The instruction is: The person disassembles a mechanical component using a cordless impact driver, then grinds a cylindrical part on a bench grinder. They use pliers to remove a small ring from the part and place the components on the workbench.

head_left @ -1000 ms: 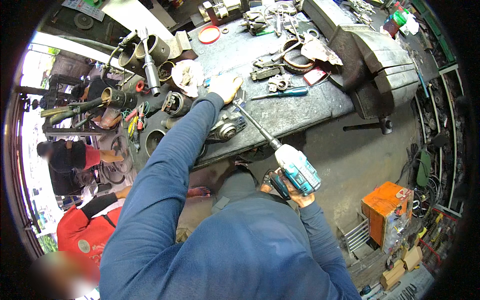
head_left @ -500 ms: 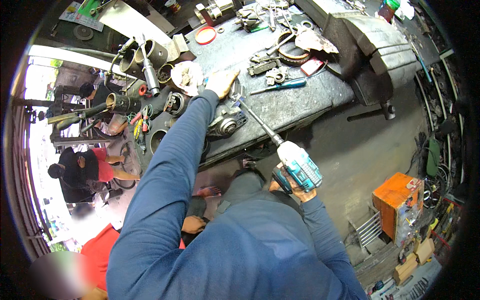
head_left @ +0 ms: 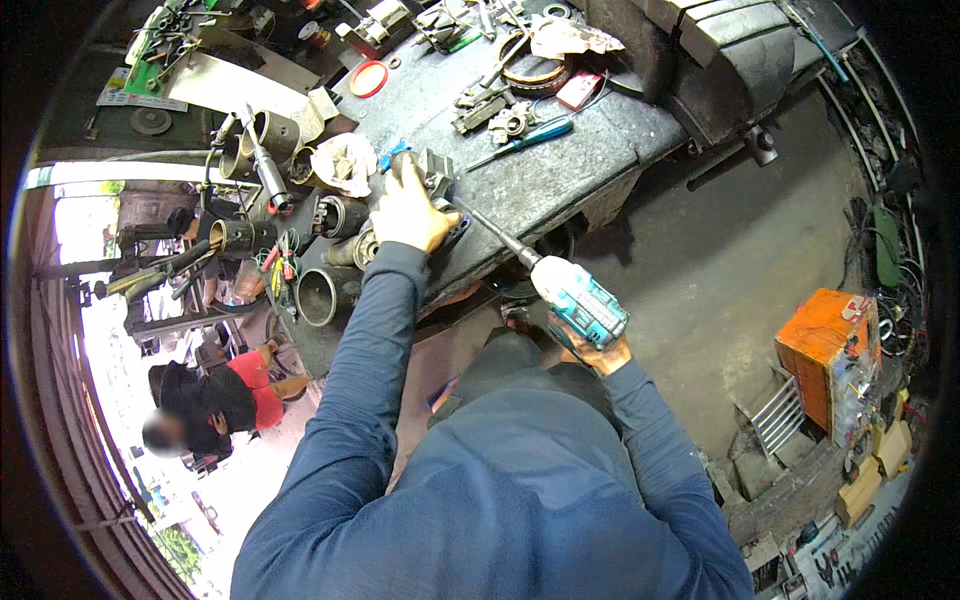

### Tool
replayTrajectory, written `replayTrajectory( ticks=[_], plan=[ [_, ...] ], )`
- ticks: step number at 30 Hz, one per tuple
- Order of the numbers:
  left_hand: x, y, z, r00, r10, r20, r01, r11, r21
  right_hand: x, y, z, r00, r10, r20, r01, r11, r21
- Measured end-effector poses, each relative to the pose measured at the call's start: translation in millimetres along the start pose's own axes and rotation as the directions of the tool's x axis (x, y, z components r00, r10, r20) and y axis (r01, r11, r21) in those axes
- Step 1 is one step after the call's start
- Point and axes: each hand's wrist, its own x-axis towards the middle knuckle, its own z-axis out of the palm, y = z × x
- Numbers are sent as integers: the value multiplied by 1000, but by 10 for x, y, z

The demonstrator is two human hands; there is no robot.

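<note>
My right hand (head_left: 597, 348) is wrapped round the grip of a teal and black cordless impact driver (head_left: 580, 300). A long dark extension (head_left: 497, 232) runs from its nose up and left, its tip beside a metal machine part (head_left: 437, 172) at the bench's front edge. Over that part lies my left hand (head_left: 412, 208), fingers bent round its top and side, covering much of it. Whether the tip touches a bolt I cannot make out. Close behind my left hand are a blue piece (head_left: 392, 155) and a crumpled pale cloth (head_left: 343, 164).
On the dark bench (head_left: 630, 140) lie a blue-handled screwdriver (head_left: 522, 143), a ring-shaped part (head_left: 535, 70) and a red ring (head_left: 368, 79). Metal cylinders (head_left: 328, 295) stand left. A large vise (head_left: 730, 55) is at the right, an orange box (head_left: 825, 350) on the floor. Another person (head_left: 225, 395) is at left.
My left hand has come over the machine part from its far side. The driver is still in my right hand, its tip still by the part. The view has shifted; a red-clothed person has left it.
</note>
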Motion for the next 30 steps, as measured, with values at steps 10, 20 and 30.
replayTrajectory(
  ticks=[10,20,30],
  plan=[
    [74,161,108,994,-104,-20,106,992,70,147,-304,-66,986,-131,101,151,962,-229],
    [47,195,63,993,-120,-10,120,988,98,310,-497,-55,998,38,53,-43,994,96],
    [376,-298,69,987,162,17,-155,967,-202,558,-903,-392,898,367,244,-437,809,393]
  ],
)
